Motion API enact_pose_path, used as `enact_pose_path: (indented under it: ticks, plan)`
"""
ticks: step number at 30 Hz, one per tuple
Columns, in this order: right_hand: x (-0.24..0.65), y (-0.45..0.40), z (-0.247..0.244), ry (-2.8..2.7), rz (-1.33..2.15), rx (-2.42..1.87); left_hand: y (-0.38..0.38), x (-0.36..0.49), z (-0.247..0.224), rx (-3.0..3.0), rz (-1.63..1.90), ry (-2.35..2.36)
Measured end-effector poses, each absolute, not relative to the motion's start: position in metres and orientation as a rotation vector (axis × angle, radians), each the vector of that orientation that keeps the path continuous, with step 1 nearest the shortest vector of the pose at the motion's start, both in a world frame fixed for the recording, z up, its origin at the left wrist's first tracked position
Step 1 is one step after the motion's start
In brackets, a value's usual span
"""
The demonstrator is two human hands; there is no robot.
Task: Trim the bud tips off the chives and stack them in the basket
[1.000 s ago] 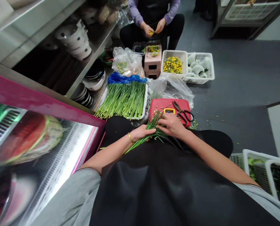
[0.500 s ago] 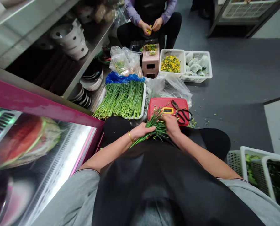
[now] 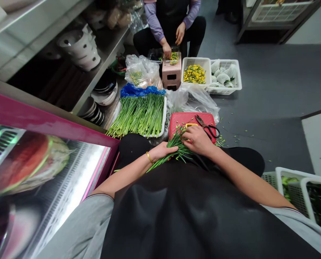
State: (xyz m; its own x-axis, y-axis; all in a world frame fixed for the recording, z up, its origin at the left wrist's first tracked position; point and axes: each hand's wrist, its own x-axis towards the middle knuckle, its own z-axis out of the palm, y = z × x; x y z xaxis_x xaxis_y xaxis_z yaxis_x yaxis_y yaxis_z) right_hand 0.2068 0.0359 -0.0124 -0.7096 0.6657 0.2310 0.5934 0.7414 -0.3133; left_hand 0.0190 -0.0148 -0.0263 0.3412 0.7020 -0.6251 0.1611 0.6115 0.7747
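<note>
- White tray (image 3: 165,117) of long green stalks (image 3: 140,113), near the left knee (image 3: 134,146).
- Left hand (image 3: 160,151): fingers curled closed around a bunch of green stalks (image 3: 177,139), held near the black apron (image 3: 187,205).
- Right hand (image 3: 198,139): fingers bent at the bunch's upper end; cannot tell whether they pinch a stalk.
- Red plastic top (image 3: 179,117), just beyond the hands, with scissors (image 3: 204,126) lying on its right side.

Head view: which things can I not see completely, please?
All in the head view:
Left hand: most fingers, hidden by the green stems.
Yellow handle: partly covered by the right hand.
Co-worker: head cut off by the top edge.
Lower-right crate: cut off by the right edge.
</note>
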Motion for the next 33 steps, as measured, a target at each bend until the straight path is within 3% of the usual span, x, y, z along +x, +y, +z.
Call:
enact_pose_path:
  ticks: [3, 7, 9, 13, 17, 23, 29, 33]
  plan:
    - [0.198, 0.032, -0.013, -2.542, 0.374, -1.082, -0.016, 0.019, -0.028, 0.886, 0.406, 1.221]
    - [0.195, 0.039, -0.025, -1.762, 1.102, -1.186, -0.018, 0.019, -0.031, 0.891, 0.411, 1.221]
    - [0.205, 0.049, -0.029, -1.468, 1.262, -1.175, -0.017, 0.018, -0.031, 0.893, 0.414, 1.21]
    - [0.238, 0.061, -0.023, -1.503, 1.426, -1.129, -0.016, 0.017, -0.031, 0.888, 0.41, 1.199]
    - [0.239, 0.056, -0.015, -1.887, 1.247, -1.172, -0.014, 0.017, -0.031, 0.896, 0.404, 1.182]
    - [0.212, 0.048, -0.019, -1.868, 1.337, -1.09, -0.016, 0.018, -0.028, 0.929, 0.44, 1.161]
    - [0.231, 0.043, -0.016, -2.232, 1.001, -1.032, -0.017, 0.016, -0.024, 0.893, 0.433, 1.155]
    - [0.239, 0.043, -0.01, -2.583, 0.552, -0.957, -0.017, 0.016, -0.023, 0.895, 0.401, 1.157]
